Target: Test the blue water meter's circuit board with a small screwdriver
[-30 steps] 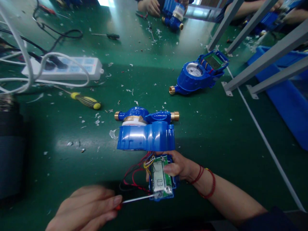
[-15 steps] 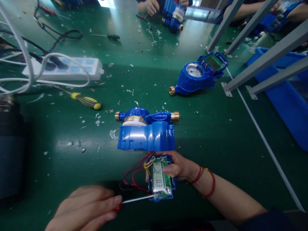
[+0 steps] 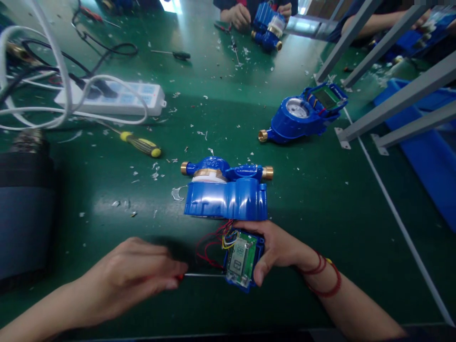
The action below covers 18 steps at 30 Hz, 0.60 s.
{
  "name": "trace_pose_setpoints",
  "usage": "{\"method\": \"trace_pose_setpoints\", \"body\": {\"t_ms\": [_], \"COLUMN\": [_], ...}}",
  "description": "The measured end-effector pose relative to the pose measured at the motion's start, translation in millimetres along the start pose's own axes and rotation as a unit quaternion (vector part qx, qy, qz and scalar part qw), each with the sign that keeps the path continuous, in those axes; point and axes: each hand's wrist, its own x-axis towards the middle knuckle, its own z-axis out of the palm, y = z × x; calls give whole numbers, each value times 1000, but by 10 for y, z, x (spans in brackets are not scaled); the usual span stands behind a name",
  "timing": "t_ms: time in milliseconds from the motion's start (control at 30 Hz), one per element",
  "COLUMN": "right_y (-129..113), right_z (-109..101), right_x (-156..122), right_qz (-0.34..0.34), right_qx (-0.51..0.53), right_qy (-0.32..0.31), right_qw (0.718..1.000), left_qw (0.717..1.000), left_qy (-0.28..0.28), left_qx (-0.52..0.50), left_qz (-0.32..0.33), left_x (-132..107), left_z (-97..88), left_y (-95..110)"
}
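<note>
A blue water meter with brass ends lies on the green table in front of me. Red, yellow and black wires run from it to a small blue module with a green display board. My right hand is closed round that module, thumb on its right edge. My left hand is closed on a thin screwdriver, whose tip touches the module's lower left corner.
A second opened blue meter lies at the right. A yellow-handled screwdriver, a white power strip with cables, a dark cylinder, grey frame bars, a blue bin. Another person's hands hold a meter at the far edge.
The view shifted, so everything sits slightly lower and to the right. My left hand has moved up toward the module, and the screwdriver now lies more level. My right hand has tilted the module.
</note>
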Motion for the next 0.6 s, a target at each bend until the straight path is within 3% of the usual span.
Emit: {"method": "trace_pose_setpoints", "body": {"t_ms": [67,200,300,433,600], "right_y": [-16,27,104,213,257], "right_z": [2,101,216,335,345], "right_x": [-62,-162,-200,-205,-172], "right_qz": [-27,-68,-98,-125,-123], "right_qx": [-154,-337,-418,-489,-492], "right_qy": [58,137,157,241,246], "right_qw": [986,929,889,829,826], "left_qw": [999,1000,999,998,997], "left_qy": [-32,-4,6,16,-8], "left_qx": [-27,-2,40,67,81], "left_qz": [-16,-10,0,15,6], "left_x": [-20,-19,5,27,23], "left_z": [-12,10,23,36,42], "left_y": [-29,5,43,75,78]}}
